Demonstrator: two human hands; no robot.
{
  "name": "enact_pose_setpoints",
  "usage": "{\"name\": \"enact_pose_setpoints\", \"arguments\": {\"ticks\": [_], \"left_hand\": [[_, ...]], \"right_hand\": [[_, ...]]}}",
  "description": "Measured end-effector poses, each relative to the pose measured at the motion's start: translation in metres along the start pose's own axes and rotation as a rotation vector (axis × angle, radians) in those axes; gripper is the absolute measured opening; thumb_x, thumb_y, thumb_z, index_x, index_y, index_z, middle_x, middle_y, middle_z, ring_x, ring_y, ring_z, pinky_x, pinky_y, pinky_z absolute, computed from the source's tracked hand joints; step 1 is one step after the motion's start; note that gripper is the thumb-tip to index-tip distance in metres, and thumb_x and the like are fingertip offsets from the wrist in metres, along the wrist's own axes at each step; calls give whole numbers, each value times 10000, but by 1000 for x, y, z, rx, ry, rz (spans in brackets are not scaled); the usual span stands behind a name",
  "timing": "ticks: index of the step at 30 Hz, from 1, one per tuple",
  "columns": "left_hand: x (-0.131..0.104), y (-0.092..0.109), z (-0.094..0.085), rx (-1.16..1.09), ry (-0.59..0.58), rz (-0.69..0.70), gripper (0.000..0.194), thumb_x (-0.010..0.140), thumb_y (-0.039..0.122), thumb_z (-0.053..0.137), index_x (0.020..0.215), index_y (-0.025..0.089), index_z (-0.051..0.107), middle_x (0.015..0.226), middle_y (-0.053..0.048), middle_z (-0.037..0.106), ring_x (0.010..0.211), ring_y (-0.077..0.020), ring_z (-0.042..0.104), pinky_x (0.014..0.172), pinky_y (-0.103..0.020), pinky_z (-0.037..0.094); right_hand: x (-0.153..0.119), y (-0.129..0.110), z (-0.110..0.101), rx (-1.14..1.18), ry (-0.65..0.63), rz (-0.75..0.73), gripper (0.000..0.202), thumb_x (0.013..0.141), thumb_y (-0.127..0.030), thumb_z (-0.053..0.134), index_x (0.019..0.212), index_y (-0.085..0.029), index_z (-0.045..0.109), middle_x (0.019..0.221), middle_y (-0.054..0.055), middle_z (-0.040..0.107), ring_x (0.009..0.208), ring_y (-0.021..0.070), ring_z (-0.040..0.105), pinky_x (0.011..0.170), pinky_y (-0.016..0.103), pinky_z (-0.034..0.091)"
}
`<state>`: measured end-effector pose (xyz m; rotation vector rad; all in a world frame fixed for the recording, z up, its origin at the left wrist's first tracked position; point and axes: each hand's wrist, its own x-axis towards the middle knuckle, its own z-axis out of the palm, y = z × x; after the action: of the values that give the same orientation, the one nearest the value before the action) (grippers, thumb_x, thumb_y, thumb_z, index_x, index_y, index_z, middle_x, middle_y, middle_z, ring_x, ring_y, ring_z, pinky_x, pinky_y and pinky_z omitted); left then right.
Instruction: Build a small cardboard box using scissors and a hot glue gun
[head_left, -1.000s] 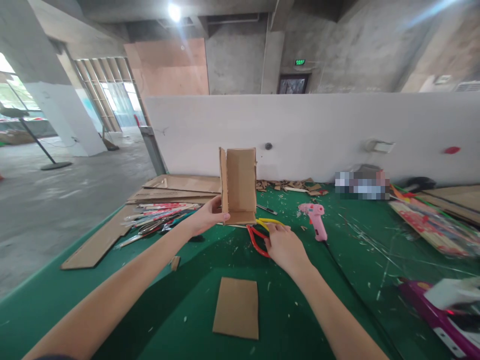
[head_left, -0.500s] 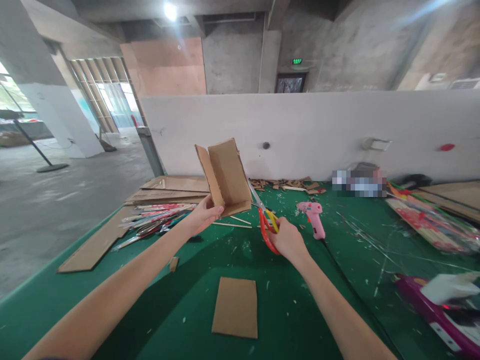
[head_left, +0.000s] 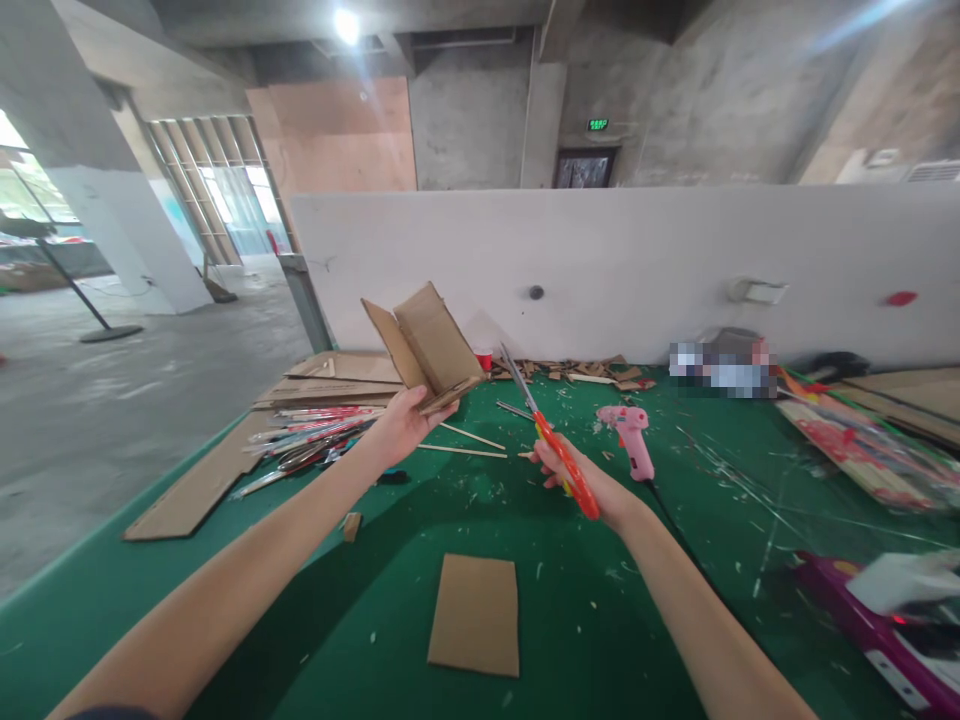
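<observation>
My left hand [head_left: 411, 430] grips the lower edge of a folded cardboard piece [head_left: 433, 338], whose panels stand at angles to one another, and holds it above the table. In my right hand [head_left: 581, 475] is a pair of scissors [head_left: 553, 437] with red and yellow handles. Their blades point up and away, apart from the cardboard. A flat, nearly square cardboard piece [head_left: 474, 615] lies on the green table [head_left: 375, 650] in front of me. To the right of the scissors rests a pink glue gun [head_left: 631, 437].
Cardboard sheets [head_left: 191, 485] and a heap of wrapped sticks [head_left: 311, 435] lie at the left. Cardboard scraps [head_left: 551, 370] line the white partition [head_left: 450, 235]. A purple power strip [head_left: 862, 620] sits at the right front, with the glue gun's cord [head_left: 697, 560] nearby.
The folded cardboard has shifted left and tilted, away from the scissors. My right hand has turned the scissors, so the blades point more upward and the handles lie across the hand.
</observation>
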<state>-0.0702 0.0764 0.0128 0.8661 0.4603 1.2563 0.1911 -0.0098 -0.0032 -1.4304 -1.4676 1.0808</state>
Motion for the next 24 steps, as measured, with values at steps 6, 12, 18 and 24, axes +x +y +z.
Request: {"name": "enact_pose_setpoints", "arguments": {"ticks": [6,12,18,24], "left_hand": [[-1,0,1,15,-70,20,450,793,240,620,1216,121,524,1161,-124,646,1244,-309,477,1073,-458,366],[-5,-4,3,-2,-60,-12,436,772,171,637,1190,107,528,1161,-160,639,1279,-328,435,1069,-498,363],[-6,-7,4,-1,-69,-29,369,801,212,623,1151,118,554,1222,-143,611,1288,-308,432,1083,-478,357],[-4,-8,2,-23,-98,0,428,799,255,638,1203,152,543,1275,-119,582,1319,-315,385,1075,-476,363]], "right_hand": [[-3,-4,-4,-206,-205,-69,401,817,-612,475,920,-225,493,960,34,597,946,195,570,822,362,493],[-6,-10,-2,-229,-203,-56,388,813,-627,457,841,-239,447,887,13,606,931,191,569,797,336,486],[-7,-10,-2,-231,-181,-96,401,816,-640,441,808,-240,424,860,6,604,940,198,574,939,393,424],[-1,0,-1,-253,-200,-120,395,820,-625,463,834,-232,422,846,-14,586,878,174,584,913,375,433]]}}
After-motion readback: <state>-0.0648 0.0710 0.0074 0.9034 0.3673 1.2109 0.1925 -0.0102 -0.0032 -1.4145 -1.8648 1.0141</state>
